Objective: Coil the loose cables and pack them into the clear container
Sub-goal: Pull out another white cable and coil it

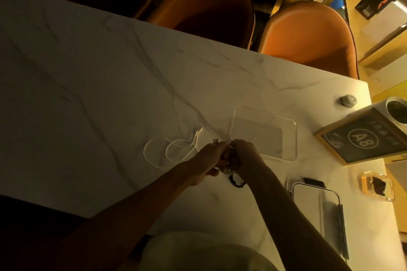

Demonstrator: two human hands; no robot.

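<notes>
A clear rectangular container was seen lying open on the marble table, toward the table's right end, and nothing could be made out inside it. Its clear lid had been laid apart from it, nearer the table's near right corner, with a dark clip at its far end.

A loose white cable was spread in two loops on the tabletop just left of the container, one plug end pointing toward the far edge. A small dark coiled cable was lying on the table just below the hands, partly hidden by the right wrist. At the right edge a framed dark sign marked "A8" was propped, with a white cylindrical holder behind it and a small grey knob-like object near the far right corner. An amber glass ashtray stood by the right edge. Orange chairs were drawn up along the far edge.

Both forearms were reached forward, the hands meeting just beside the container's near left corner. The left hand and the right hand were closed together around a small bundle of pale cable, the fingers curled inward; the exact pinch could not be told in the dim light.
</notes>
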